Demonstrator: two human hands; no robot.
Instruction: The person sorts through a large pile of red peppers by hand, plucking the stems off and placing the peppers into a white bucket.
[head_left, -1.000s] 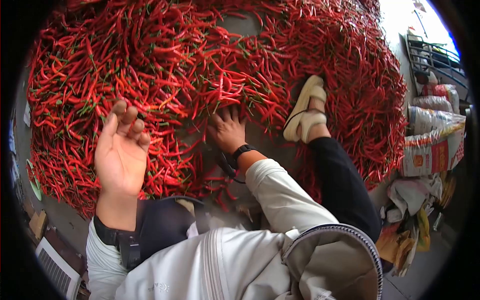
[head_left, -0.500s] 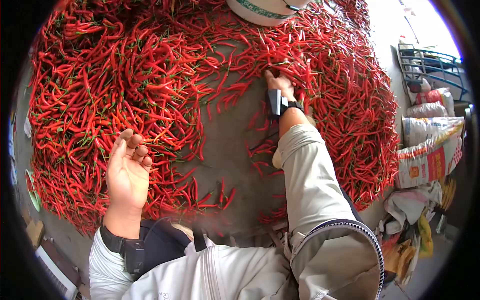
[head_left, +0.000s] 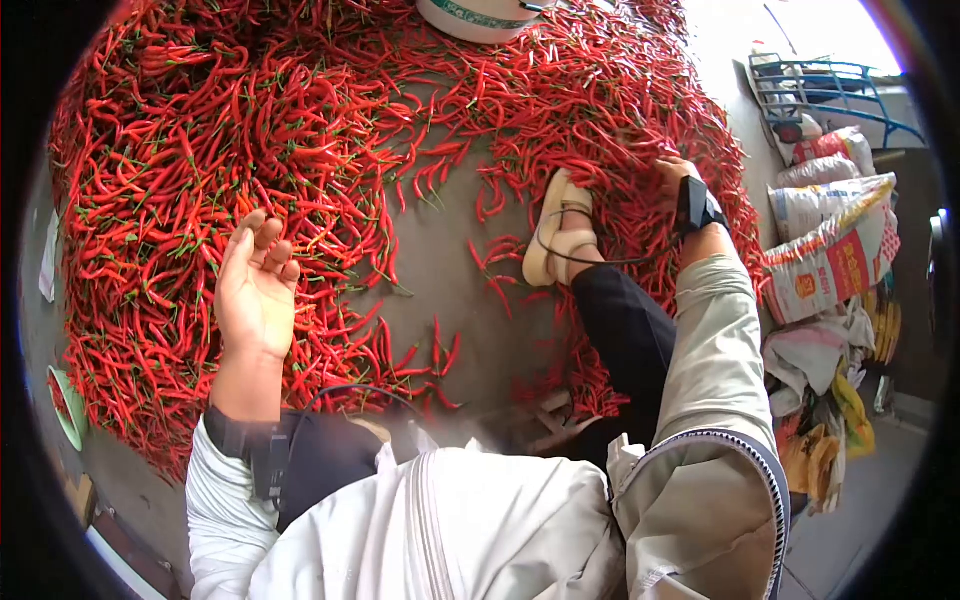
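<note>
Red chili peppers (head_left: 330, 150) with green stems lie in a thick heap on the floor on both sides of me. My left hand (head_left: 255, 290) is held palm up above the left part of the heap, fingers loosely curled and apart, with nothing in it. My right hand (head_left: 680, 178) reaches to the right part of the heap and touches the peppers there. Its fingertips are partly hidden and blurred, so I cannot see whether it grips any. A dark device (head_left: 697, 205) is strapped to the right wrist.
My sandalled foot (head_left: 562, 235) stands among the peppers, a black cable across it. A white bucket (head_left: 470, 22) stands at the far side. On the right are printed sacks (head_left: 830, 260) and a blue metal rack (head_left: 830, 95). A light green basin (head_left: 66, 405) sits at left.
My right hand has moved right, from the middle edge of the heap to its right part, uncovering my foot. The view has shifted somewhat. My left hand keeps its pose.
</note>
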